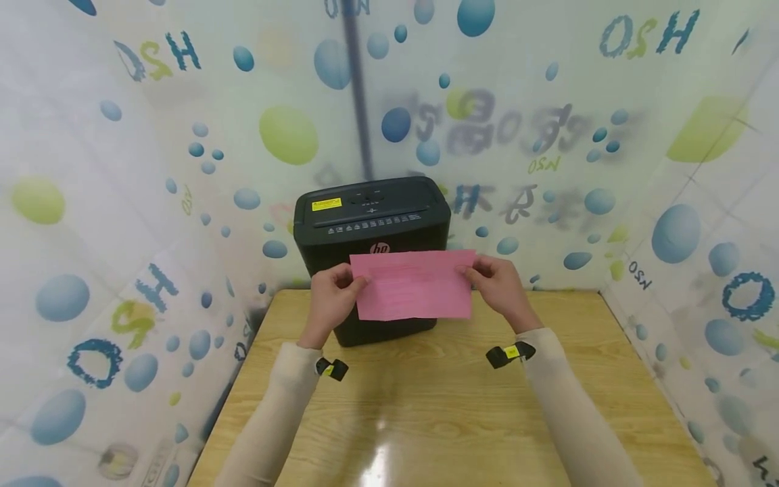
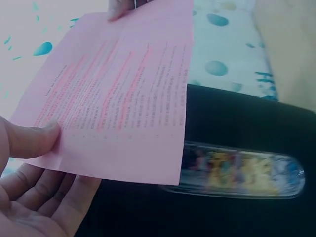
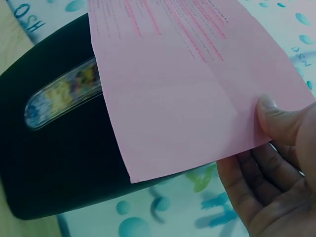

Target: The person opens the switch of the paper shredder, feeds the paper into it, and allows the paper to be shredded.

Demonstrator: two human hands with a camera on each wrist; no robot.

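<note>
Both hands hold a pink sheet of paper (image 1: 414,287) up in front of a black HP paper shredder (image 1: 377,210). My left hand (image 1: 331,297) pinches the sheet's left edge, thumb on the near face and fingers behind. At the opposite edge my right hand (image 1: 496,284) pinches it the same way. Printed lines, some marked in pink, show on the paper (image 2: 118,98) in the left wrist view. Through the shredder's clear window (image 3: 59,96), in the right wrist view, colourful scraps are visible. The paper covers part of the shredder's front.
The shredder stands at the back of a wooden table (image 1: 462,406). Behind and on both sides hang white curtains (image 1: 523,88) printed with blue and green dots. A yellow label (image 1: 326,204) is on the shredder's lid. Each wrist wears a black strap (image 1: 511,353).
</note>
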